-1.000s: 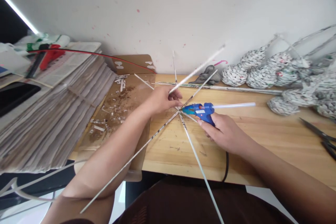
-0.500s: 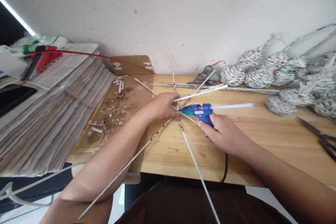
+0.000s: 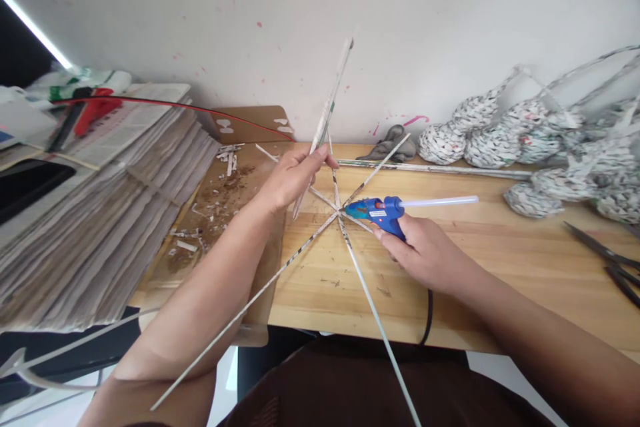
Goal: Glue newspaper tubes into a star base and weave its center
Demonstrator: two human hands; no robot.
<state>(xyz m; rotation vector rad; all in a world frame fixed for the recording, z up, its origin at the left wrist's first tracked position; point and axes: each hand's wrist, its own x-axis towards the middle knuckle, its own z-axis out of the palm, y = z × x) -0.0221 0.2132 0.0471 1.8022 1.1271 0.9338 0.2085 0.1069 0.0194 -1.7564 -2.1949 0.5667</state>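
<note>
Glue gun point(image 3: 383, 213): one, blue, above the counter point(image 3: 310, 300) at the middle of the work; its long axis runs nearly level across the view, nozzle to the left, handle slanting down to the right.
Nozzle: at the point where the crossed rods point(image 3: 339, 215) meet; whether it touches them is too small to tell.
Glue stick point(image 3: 440, 202): one, pale, jutting from the gun's back end and pointing right, in line with the barrel.
Crossed rods: three, six ends spread like a star; the longest ends slant to lower left and lower right, the others to upper left, top, upper right and, short, beside the right hand.
Right hand point(image 3: 425, 250): closed around the gun's handle.
Left hand point(image 3: 300, 173): fingers pinched narrow on the held rods, up and left of the crossing.
Held rods point(image 3: 325, 113): at least two, exact count unclear; their long axis is steep, upper ends leaning right in front of the wall point(image 3: 425, 27), lower ends down and left.
Right side: one pair of scissors point(image 3: 607, 253), blades to upper left; several woven paper pieces point(image 3: 493, 140), overlapping.
Left side: one stack of newspapers point(image 3: 115, 233).
</note>
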